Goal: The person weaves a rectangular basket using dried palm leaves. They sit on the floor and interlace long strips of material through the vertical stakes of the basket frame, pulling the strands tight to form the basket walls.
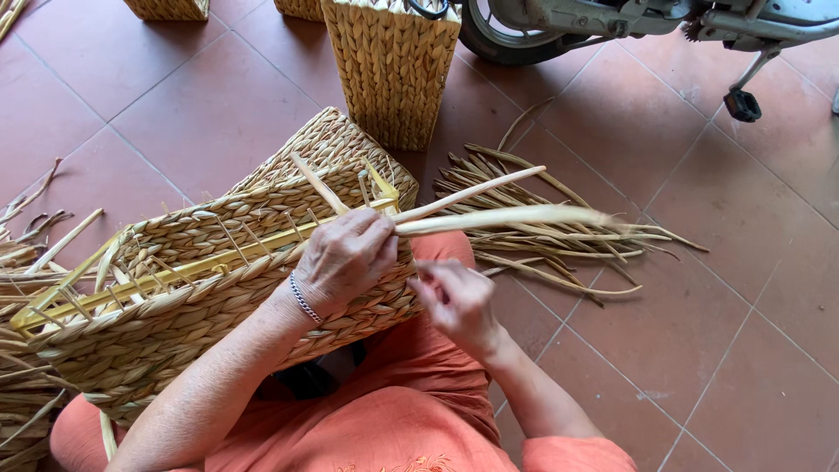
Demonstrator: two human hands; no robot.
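Head view. Item: half-woven basket (201,262) of pale dried fibre, lying on its side across the person's lap, its open rim with a yellow frame (175,269) facing up and left.

Left hand (345,258): pressing down on the basket's rim, fingers curling closed and pinching the near ends of long flat strands (489,214) that are running out to the right.

Right hand (456,297): hovering just beside the basket's end, fingers half curled; whether it is gripping a thin strand, I cannot tell.

Step in hand, by judgement: weaving fresh strands into the rim. The next move is likely calling for a firm pull and a tuck between the uprights.

Surroundings: loose bundle of strands (542,240) on the red tiled floor (699,367); finished tall basket (391,70) beyond; a motorbike wheel (489,35) at top.
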